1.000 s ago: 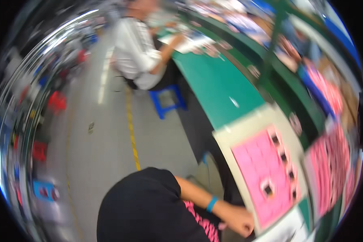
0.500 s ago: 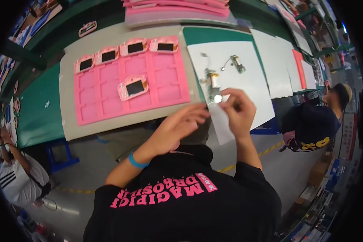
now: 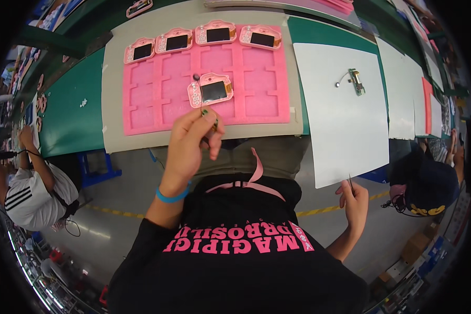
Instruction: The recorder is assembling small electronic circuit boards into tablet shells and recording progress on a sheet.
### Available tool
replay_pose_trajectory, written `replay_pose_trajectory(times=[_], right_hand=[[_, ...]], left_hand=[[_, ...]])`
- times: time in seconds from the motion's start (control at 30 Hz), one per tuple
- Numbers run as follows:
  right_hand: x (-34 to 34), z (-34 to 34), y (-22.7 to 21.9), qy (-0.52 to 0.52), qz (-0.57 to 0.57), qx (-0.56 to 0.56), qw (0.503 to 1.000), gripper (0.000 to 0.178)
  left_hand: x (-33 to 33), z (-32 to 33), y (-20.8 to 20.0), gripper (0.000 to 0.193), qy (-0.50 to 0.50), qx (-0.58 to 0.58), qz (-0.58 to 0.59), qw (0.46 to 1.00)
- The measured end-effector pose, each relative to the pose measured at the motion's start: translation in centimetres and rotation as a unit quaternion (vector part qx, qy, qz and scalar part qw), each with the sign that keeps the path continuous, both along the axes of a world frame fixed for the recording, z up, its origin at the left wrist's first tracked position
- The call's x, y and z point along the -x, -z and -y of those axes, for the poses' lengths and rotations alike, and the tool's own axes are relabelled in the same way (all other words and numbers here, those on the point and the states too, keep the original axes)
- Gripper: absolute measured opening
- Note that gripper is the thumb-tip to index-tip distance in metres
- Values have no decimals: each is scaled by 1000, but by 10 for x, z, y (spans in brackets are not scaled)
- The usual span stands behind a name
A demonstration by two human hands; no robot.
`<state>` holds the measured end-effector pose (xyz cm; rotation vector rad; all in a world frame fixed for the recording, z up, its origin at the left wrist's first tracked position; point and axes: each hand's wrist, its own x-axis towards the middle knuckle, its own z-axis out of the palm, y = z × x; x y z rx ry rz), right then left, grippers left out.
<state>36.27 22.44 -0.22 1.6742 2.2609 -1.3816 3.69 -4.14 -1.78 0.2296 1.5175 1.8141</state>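
Note:
My left hand point(image 3: 193, 138) pinches a small green circuit board point(image 3: 210, 116), mostly covered by the fingers. From the board a thin wire rises to a small dark round part point(image 3: 196, 77), in front of a pink device shell point(image 3: 214, 90) with a black screen. That shell lies in the middle of the pink foam tray point(image 3: 180, 94). My right hand point(image 3: 354, 205) is closed around a thin dark pointed tool point(image 3: 350, 180) that looks like tweezers, low beside the near end of a white sheet point(image 3: 345, 146).
Several more shells point(image 3: 216, 33) with screens line the tray's far row. On the white sheet lies another circuit board point(image 3: 357, 82) with a wired round part. People sit left point(image 3: 42, 193) and right point(image 3: 421, 178). A green mat point(image 3: 70, 104) covers the left table.
My left hand has moved up over the tray's near edge with a circuit board lifted from the white sheet. My right hand has drawn back toward me, off the sheet. The view has shifted.

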Motion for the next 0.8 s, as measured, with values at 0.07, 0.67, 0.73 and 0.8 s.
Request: replay_pose_trajectory(times=[0.07, 0.67, 0.73, 0.8], right_hand=[[-1, -1, 14, 21, -53, 22, 998, 25], [66, 9, 42, -7, -306, 267, 914, 41], [81, 13, 43, -99, -299, 340, 886, 46], [109, 23, 39, -154, -306, 366, 865, 37]], left_hand=[[10, 1, -1, 27, -3, 11, -10, 1000], [53, -65, -14, 23, 25, 330, -478, 814], [64, -59, -7, 23, 40, 336, -438, 832], [69, -48, -9, 16, 34, 296, -405, 865]])
